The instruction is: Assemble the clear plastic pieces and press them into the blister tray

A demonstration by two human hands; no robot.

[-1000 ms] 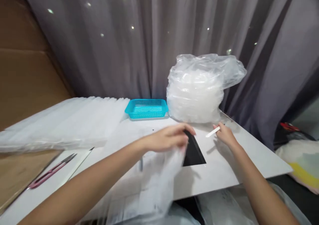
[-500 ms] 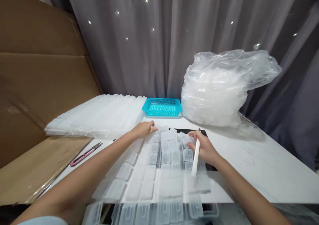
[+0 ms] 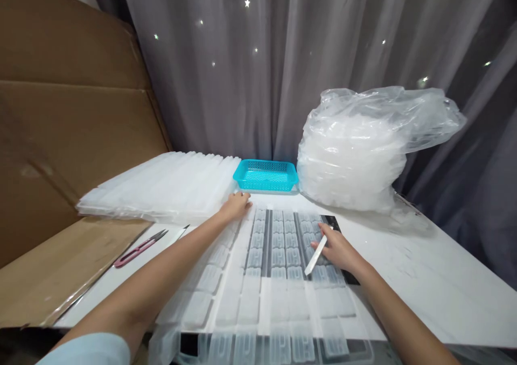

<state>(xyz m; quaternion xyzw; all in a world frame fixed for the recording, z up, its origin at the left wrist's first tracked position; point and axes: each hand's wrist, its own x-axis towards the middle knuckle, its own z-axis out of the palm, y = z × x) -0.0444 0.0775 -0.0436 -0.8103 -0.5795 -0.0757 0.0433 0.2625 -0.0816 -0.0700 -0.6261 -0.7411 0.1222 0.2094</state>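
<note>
A large translucent plastic sheet (image 3: 278, 257) with rows of moulded rectangular pockets lies in front of me, partly over a black mat (image 3: 351, 276), and hangs past the table's near edge. My left hand (image 3: 236, 206) is at its far left corner, fingers bent together on the edge; the fingertips are partly hidden. A slim white-handled tool (image 3: 316, 255) with a dark tip slants through my right hand (image 3: 338, 249), its white end pointing toward me. The thumb and forefinger of this hand are over the sheet's right-hand pockets.
A blue plastic basket (image 3: 265, 176) stands at the back, between a stack of white translucent sheets (image 3: 165, 184) and a big clear bag (image 3: 355, 155) of white pieces. Pink-handled scissors (image 3: 139, 249) lie at left, beside cardboard (image 3: 60, 268). A grey curtain (image 3: 218, 101) hangs behind.
The far part of the sheet, bunched up earlier, now lies flat with its rows straight. My right hand has moved slightly right and lower. The whole view has shifted a little.
</note>
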